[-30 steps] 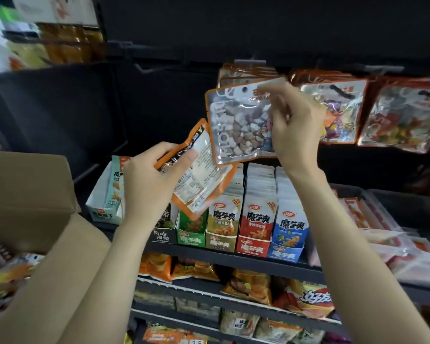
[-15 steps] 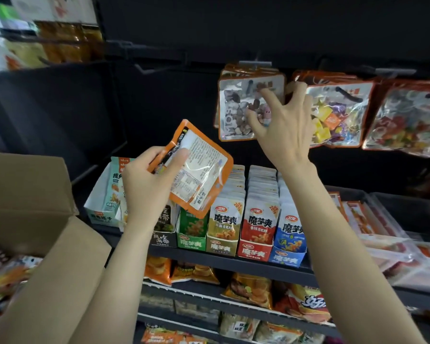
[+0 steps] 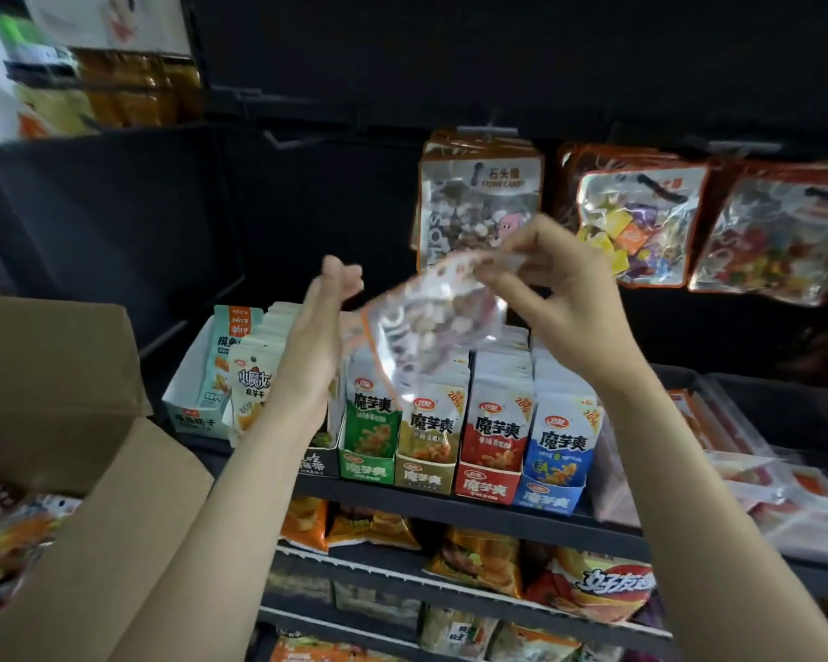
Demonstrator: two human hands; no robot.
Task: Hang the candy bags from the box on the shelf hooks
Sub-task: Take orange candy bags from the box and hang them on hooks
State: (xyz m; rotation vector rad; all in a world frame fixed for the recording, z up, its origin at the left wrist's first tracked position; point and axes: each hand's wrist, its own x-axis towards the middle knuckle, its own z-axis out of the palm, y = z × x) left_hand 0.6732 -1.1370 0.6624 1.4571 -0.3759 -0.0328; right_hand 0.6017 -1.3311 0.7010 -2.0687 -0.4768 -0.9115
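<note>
Midair, a clear orange-edged candy bag (image 3: 431,322), blurred, tilted with its top edge up to the right, just below the hanging stone-candy bag (image 3: 480,207) and in front of the row of snack cartons (image 3: 469,437). Pinched at that top edge by the right hand (image 3: 560,298), thumb and fingertips curled onto the film. Left of the held bag, the left hand (image 3: 316,336), palm turned toward it, fingers straight and loose, gripping nothing; whether the fingertips touch the bag's left edge cannot be told through the blur. Directly above the held bag, the stone-candy bag at the front of a stack on a hook (image 3: 486,132), flat and facing outward. Right of that stack, two more hanging stacks: a bag of yellow and purple sweets (image 3: 641,222), then a bag of mixed red sweets (image 3: 780,241) nearest the right edge. Below the held bag, the cartons standing side by side on a dark shelf (image 3: 450,506): green, tan, red and blue fronts. Left of those cartons, a white carton of pale packets (image 3: 240,370), partly hidden by the left wrist. Farther left and lower, the open cardboard box (image 3: 63,375), a flap raised, colourful bags inside at its lower corner, too blurred to read. Under the shelf, lower shelves of orange and yellow snack packs (image 3: 479,561).
</note>
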